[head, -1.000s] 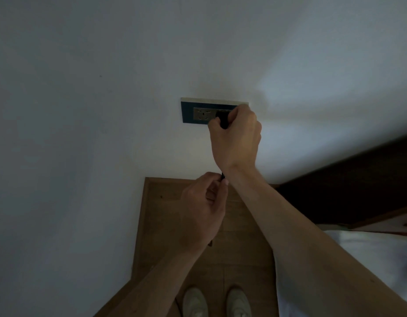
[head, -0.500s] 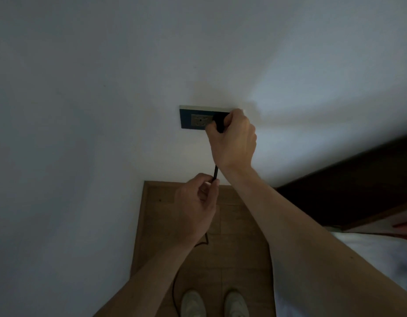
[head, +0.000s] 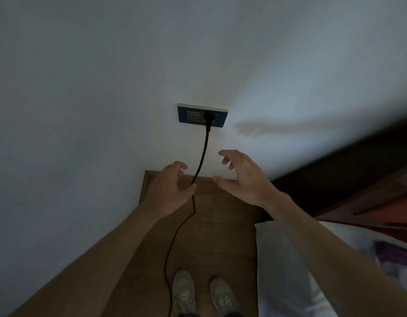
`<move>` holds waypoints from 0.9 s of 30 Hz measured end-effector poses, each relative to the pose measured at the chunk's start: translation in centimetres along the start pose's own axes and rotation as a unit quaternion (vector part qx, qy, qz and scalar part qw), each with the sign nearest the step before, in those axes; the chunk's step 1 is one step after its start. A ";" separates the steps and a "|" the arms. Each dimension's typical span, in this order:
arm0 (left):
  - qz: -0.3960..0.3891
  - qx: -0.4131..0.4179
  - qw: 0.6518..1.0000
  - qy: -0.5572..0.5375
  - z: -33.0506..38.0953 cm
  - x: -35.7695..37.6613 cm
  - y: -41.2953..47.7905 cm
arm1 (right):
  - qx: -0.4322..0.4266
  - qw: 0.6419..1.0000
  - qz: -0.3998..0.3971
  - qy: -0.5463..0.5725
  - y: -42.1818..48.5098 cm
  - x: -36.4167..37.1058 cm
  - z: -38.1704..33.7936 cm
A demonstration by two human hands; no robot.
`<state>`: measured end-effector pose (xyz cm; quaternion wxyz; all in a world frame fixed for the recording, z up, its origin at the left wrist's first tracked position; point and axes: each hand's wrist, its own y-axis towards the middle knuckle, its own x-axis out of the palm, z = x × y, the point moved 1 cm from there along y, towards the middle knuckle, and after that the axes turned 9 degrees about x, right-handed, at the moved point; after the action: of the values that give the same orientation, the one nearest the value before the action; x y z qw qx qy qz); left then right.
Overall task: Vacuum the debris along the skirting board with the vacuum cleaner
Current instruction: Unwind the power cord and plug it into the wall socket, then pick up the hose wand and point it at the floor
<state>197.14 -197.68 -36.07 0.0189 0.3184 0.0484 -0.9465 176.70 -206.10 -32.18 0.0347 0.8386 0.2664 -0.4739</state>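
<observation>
Room is dim. A plain white painted wall (head: 83, 110) fills most of the view; it meets a brown wood-plank floor (head: 220, 225) along a low seam at 6 o'clock of the wall outlet. The dark blue rectangular outlet plate (head: 183, 115) sits on the wall at centre, with a black plug (head: 208, 117) seated in its right socket. A thin black power cord (head: 203, 154) drops from the plug toward 6 o'clock, passes the hands and trails across the floor to the bottom edge. No vacuum cleaner body is in view; only this cord.

Left hand (head: 169, 191): fingers loosely curled, thumb tip touching the cord, grip not closed on it. Right hand (head: 243, 177): released, fingers spread, apart from the cord.

Pale worn shoes (head: 183, 291) stand on the floor at 6 o'clock. White bedding (head: 284, 271) lies at 4 o'clock; dark wooden furniture (head: 335, 175) at 3 o'clock.
</observation>
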 end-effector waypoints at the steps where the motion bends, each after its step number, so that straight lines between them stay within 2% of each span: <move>1: -0.012 -0.003 1.000 0.023 0.3 -0.4 -0.6 | -0.012 1.000 -0.017 -0.007 -0.9 -0.3 0.1; 7: -0.007 -0.047 0.998 0.045 3.8 -2.0 -5.3 | -0.058 0.996 -0.060 -0.021 -5.7 -3.2 -0.5; 27: 0.125 -0.123 0.972 0.159 18.9 -6.9 -19.0 | -0.214 0.964 -0.142 -0.072 -12.8 -13.1 -5.0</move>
<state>189.98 -180.73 -15.44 0.1681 0.4637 0.1262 -0.8607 169.06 -198.97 -16.34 0.1649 0.7290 0.4748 -0.4647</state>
